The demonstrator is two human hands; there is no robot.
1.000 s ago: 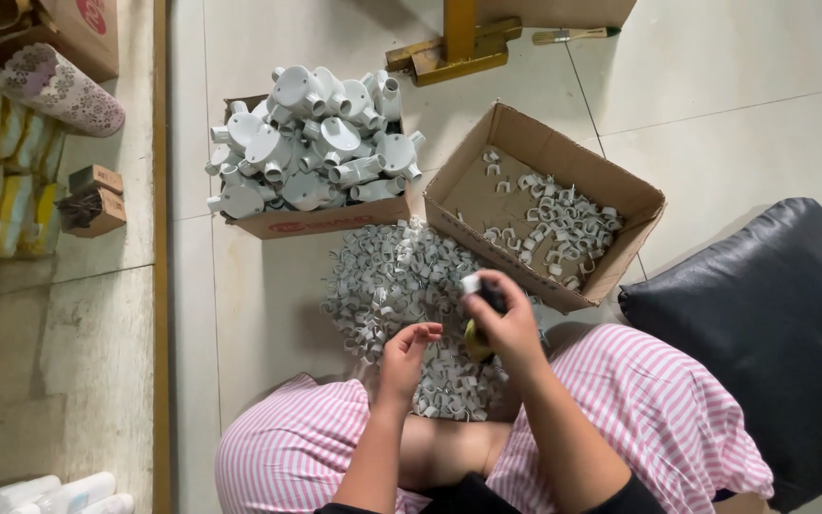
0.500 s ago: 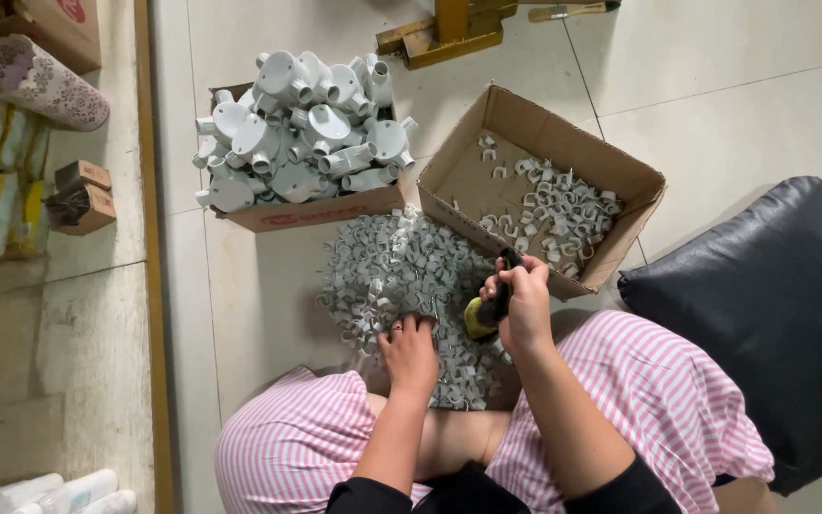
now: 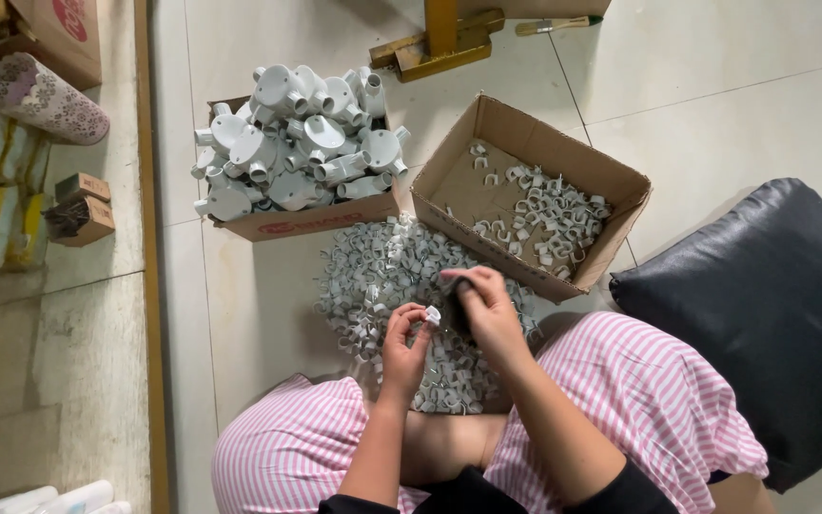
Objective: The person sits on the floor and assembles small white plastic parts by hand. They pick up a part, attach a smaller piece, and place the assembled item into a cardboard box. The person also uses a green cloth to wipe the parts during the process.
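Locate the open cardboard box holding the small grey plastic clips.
In the head view, the open cardboard box sits on the floor right of centre, beyond the loose clip pile, beside the box of white pipe fittings.

White clips (image 3: 382, 276) — brown box (image 3: 620, 181) — pink-striped trousers (image 3: 649, 400), black cushion (image 3: 773, 305).

A person in pink-striped trousers sits on a tiled floor (image 3: 715, 105), the left hand (image 3: 406, 347) pinching a small white clip (image 3: 433, 315) while the right hand (image 3: 487, 309) closes around a dark object that cannot be made out. Both hands hover over a heap of grey clips (image 3: 382, 276). At 12 o'clock from the heap stands a carton of white conduit fittings (image 3: 292, 152); at 2 o'clock, an open cardboard box (image 3: 525, 128) partly filled with clips. A black cushion (image 3: 763, 314) lies at 3 o'clock
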